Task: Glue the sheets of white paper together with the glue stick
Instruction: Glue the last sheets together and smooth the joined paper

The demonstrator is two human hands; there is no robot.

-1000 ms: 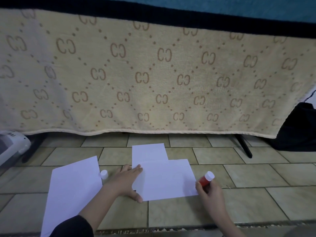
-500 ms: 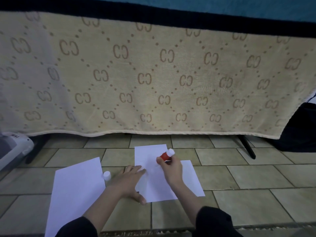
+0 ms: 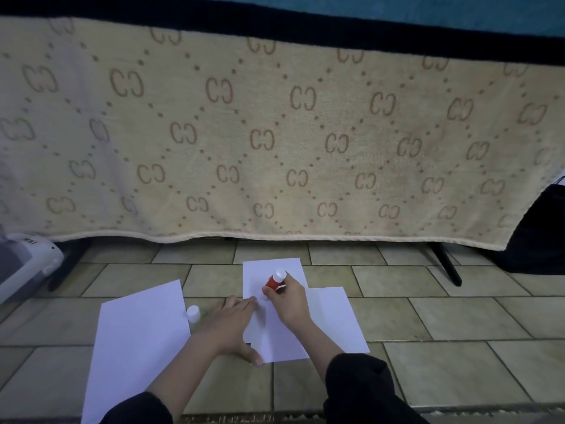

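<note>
Right hand gripping glue stick, rubbing paper; left hand flat, pinning sheet; next: pressing loose sheet on

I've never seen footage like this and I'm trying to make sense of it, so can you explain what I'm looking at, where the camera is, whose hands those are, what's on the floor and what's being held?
There is no machine here. A person wears one wide-angle camera on the head, looking forward and down, so the arms enter from the bottom edge. They work on a tiled floor in front of a patterned beige blanket hanging down.

The right hand grips a red glue stick with a white end, held over the overlapping white sheets. The left hand lies flat with straight fingers on the left edge of those sheets. Another white sheet lies apart on the left. A small white cap stands between it and the left hand, probably the glue stick's. A white appliance sits at the far left.
</note>
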